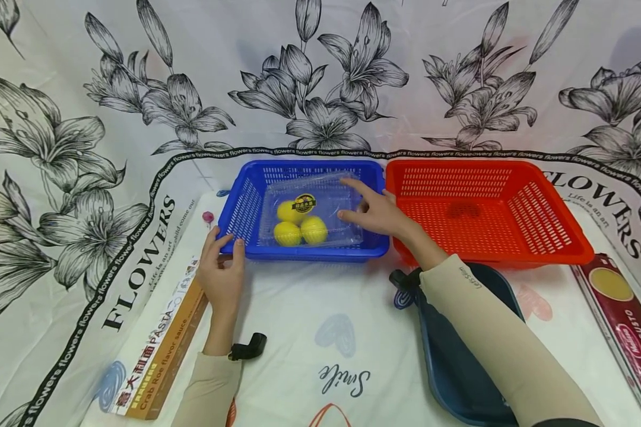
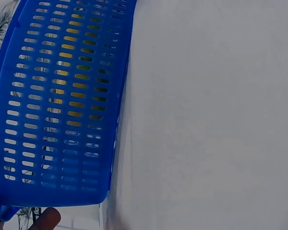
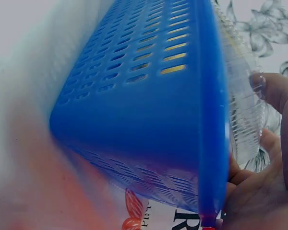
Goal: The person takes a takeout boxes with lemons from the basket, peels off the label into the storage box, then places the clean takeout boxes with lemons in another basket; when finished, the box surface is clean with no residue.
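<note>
A clear plastic fruit box (image 1: 339,216) with a black and gold label lies in the blue basket (image 1: 320,254), several round yellow fruits (image 1: 314,230) showing through its lid. Over the box's right end, my right hand (image 1: 376,210) has its thumb and index finger spread on the lid. In the right wrist view, the ridged side of the box (image 3: 245,110) stands above the basket's rim, close by my fingers (image 3: 273,93). My left hand (image 1: 221,273) is at the basket's front left corner, fingertips right at the rim; the left wrist view catches only a fingertip (image 2: 48,219) below that corner.
The red basket (image 1: 491,255) stands directly right of the blue one. A dark blue tub (image 1: 459,356) sits under my right forearm. A pasta box (image 1: 162,350) lies at left, a dark red box (image 1: 619,320) at far right. Flower-printed cloth (image 1: 320,101) rises behind.
</note>
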Demonstrator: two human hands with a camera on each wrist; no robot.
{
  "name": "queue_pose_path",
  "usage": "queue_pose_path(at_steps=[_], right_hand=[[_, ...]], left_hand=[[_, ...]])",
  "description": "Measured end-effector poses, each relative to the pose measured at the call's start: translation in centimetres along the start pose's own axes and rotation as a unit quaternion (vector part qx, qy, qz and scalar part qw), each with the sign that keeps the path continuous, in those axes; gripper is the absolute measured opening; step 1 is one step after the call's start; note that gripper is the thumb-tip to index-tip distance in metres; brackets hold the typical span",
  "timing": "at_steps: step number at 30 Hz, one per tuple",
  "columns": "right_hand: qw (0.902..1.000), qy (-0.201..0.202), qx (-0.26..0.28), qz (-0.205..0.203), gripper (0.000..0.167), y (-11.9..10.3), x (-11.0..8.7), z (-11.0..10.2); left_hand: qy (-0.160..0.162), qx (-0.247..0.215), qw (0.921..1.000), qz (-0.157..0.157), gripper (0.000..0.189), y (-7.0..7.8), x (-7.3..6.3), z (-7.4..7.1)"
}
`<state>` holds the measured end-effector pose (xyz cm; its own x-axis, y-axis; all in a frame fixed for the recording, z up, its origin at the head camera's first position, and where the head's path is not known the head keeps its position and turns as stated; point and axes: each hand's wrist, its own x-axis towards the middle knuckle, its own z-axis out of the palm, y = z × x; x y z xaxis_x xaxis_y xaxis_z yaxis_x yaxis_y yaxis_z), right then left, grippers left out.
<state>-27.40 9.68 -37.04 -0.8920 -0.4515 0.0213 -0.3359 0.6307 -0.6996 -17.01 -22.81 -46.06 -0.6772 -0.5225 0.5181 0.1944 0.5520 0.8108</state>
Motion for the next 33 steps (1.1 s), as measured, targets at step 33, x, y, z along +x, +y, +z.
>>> queue_pose_path(at_steps=[33], right_hand=[[0.9945,0.080,0.067,-0.001,0.067,-0.2,-2.1,-1.2]], left_hand=[[0.011,-0.016,0.9998,0.006,0.027,-0.2,-0.2,0.2]])
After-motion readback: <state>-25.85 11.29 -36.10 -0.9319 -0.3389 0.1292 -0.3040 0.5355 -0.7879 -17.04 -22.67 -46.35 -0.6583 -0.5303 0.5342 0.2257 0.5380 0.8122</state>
